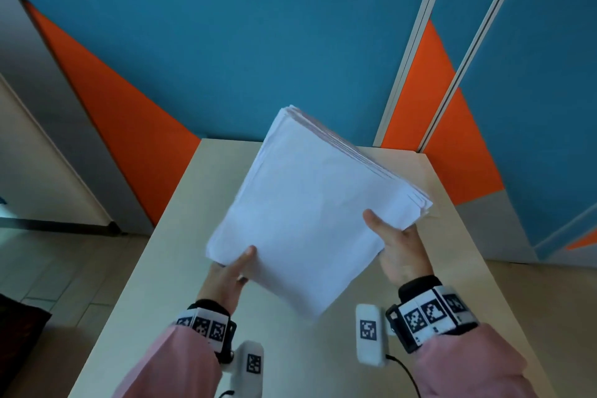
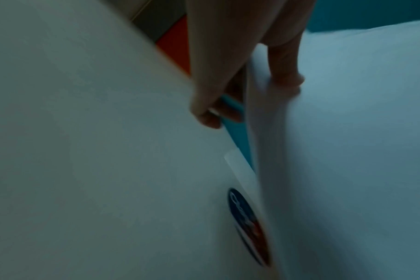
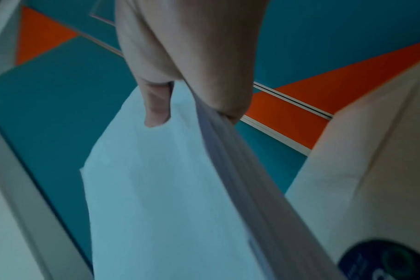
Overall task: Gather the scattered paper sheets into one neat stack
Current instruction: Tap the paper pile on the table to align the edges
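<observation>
A thick stack of white paper sheets (image 1: 310, 207) is held tilted above the beige table (image 1: 181, 268), its far edge slightly fanned. My left hand (image 1: 232, 271) grips the stack's lower left edge, thumb on top. My right hand (image 1: 397, 242) grips the lower right edge, thumb on top and fingers beneath. In the left wrist view the left hand (image 2: 249, 79) pinches the paper stack (image 2: 348, 132). In the right wrist view the right hand (image 3: 190, 79) pinches the sheets (image 3: 161, 189) along their edge (image 3: 247, 170).
The table abuts a blue and orange wall (image 1: 258, 42) with vertical white rails (image 1: 416, 52). A round dark blue sticker (image 2: 249, 227) lies on the table under the stack. Tiled floor (image 1: 64, 268) lies to the left.
</observation>
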Demonstrator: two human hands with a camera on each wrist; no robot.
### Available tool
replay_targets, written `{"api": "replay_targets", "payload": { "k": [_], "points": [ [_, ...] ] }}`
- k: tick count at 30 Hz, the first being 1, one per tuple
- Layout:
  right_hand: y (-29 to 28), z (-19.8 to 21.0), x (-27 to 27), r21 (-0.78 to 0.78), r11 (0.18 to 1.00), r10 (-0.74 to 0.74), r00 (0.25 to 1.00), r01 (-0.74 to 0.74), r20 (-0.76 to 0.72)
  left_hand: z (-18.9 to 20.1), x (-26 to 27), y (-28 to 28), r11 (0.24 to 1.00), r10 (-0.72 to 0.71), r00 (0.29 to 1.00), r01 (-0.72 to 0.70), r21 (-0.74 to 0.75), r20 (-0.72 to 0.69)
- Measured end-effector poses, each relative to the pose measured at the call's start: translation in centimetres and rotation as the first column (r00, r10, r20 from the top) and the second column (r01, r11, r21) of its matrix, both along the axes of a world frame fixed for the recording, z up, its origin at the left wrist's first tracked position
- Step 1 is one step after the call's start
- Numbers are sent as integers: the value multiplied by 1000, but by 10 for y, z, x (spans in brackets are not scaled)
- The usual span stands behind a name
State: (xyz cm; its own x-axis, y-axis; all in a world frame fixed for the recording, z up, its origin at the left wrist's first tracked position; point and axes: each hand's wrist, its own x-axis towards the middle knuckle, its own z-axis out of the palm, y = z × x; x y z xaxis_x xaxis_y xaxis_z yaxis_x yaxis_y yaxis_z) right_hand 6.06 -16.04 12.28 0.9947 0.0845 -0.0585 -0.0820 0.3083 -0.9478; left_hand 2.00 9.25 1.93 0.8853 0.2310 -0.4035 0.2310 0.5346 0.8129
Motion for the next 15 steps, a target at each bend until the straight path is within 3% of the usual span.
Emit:
{"api": "replay_targets", "payload": {
  "k": [2,4,7,11,15],
  "points": [
    [-2,8,4,-28,1000,12,997,-10,73,8,6,13,949,25,1000,-24,315,-1],
    [-3,9,8,-126,992,39,992,-24,120,28,14,21,852,-66,996,27,522,55],
    [3,12,15,-265,963,69,991,-36,115,67,29,21,858,-266,942,133,496,207],
    [3,22,19,-304,952,69,984,-17,162,93,34,9,905,-225,907,60,421,355],
    [1,13,21,-354,935,13,992,33,127,82,29,-2,898,-165,919,-10,440,357]
  ]
}}
